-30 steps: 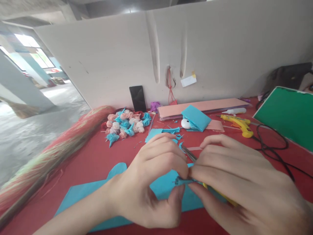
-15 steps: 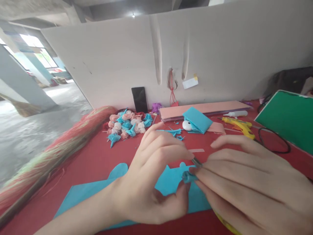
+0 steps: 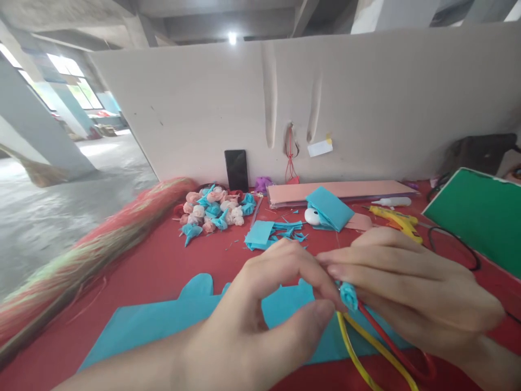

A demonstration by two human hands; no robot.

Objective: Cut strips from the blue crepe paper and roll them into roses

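A small rolled blue paper flower [image 3: 349,296] sits between my two hands, over a sheet of blue crepe paper [image 3: 163,320] on the red table. My right hand [image 3: 415,288] has its fingers closed around the flower. Out from under it come the yellow and red loop handles of what look like scissors [image 3: 345,342]; their blades are hidden. My left hand [image 3: 272,304] comes in from the left, its index finger and thumb pinched close together at the flower's left edge. The exact contact of these fingertips is partly hidden.
Pink, white and blue paper flowers [image 3: 214,209] lie heaped at the back left. Behind my hands are cut blue strips [image 3: 285,231], a folded blue paper [image 3: 329,209] and a white earbud case [image 3: 312,216]. A yellow glue gun [image 3: 396,222] and a green board [image 3: 476,217] are to the right.
The flower has shifted right and turned its rolled face more to view. The scissor handles have swung into sight below my right hand. My left index finger has come down closer to the thumb.
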